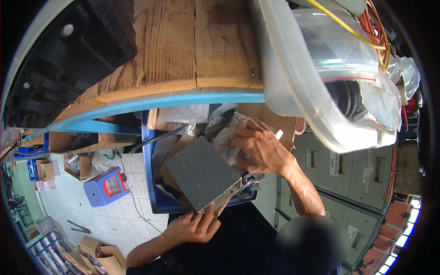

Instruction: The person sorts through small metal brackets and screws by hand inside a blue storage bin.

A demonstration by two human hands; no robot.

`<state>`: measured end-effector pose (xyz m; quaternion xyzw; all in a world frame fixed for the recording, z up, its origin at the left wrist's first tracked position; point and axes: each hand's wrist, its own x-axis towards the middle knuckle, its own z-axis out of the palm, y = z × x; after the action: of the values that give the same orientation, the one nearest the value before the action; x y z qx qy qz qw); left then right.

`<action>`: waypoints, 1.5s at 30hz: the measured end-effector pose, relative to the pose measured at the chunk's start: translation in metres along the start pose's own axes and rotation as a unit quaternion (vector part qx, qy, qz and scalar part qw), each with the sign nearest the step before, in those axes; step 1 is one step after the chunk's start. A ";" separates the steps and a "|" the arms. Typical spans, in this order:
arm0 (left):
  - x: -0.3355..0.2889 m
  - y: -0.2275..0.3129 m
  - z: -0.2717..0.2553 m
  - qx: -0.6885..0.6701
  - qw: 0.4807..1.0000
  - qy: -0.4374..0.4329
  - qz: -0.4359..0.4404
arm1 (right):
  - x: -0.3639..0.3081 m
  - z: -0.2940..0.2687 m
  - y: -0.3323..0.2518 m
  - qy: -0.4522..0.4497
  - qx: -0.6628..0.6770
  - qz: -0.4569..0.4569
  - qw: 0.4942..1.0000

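Observation:
My left hand (195, 227) grips the near corner of a grey metal box (199, 172), which lies tilted over a blue bin (151, 185). Its flat, scratched top faces up, and a paler side with a hole shows at the near right edge. Beyond the box, my right hand (263, 146) reaches into the bin with bent fingers, among crumpled clear plastic bags (224, 140). What those fingertips hold, if anything, is hidden. A small white piece (278, 134) shows beside the right knuckles. Cardboard (172, 176) and a dark cable (160, 137) are also in the bin.
A wooden bench top (183, 50) with a blue metal edge overhangs the bin. A translucent plastic tub (298, 82) stands there at right; a black tray (68, 59) is at left. Grey drawers (330, 169) stand right, and a blue stool (103, 188) sits on the tiled floor.

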<state>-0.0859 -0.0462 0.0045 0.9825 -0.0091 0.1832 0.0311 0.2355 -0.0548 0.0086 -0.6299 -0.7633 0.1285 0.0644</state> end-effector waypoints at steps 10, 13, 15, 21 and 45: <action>-0.009 0.003 0.000 -0.067 0.996 0.020 -0.055 | -0.030 -0.006 0.012 -0.100 -0.218 -0.026 0.971; -0.005 0.000 0.002 -0.056 0.997 0.034 -0.044 | -0.021 -0.004 -0.002 0.032 -0.028 0.044 0.998; -0.003 -0.003 0.005 -0.053 0.996 0.045 -0.048 | 0.004 -0.022 -0.023 0.051 -0.109 0.083 0.989; 0.005 0.002 0.018 -0.057 0.996 0.055 -0.045 | 0.083 -0.035 -0.037 0.220 -0.049 0.065 0.972; 0.028 -0.029 0.034 -0.089 0.987 0.110 -0.070 | -0.051 -0.014 0.108 0.430 0.048 0.363 0.825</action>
<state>-0.0465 -0.0197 -0.0186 0.9480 0.0470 0.2857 0.1319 0.3514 -0.0841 -0.0049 -0.8489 -0.3676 -0.1049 0.3651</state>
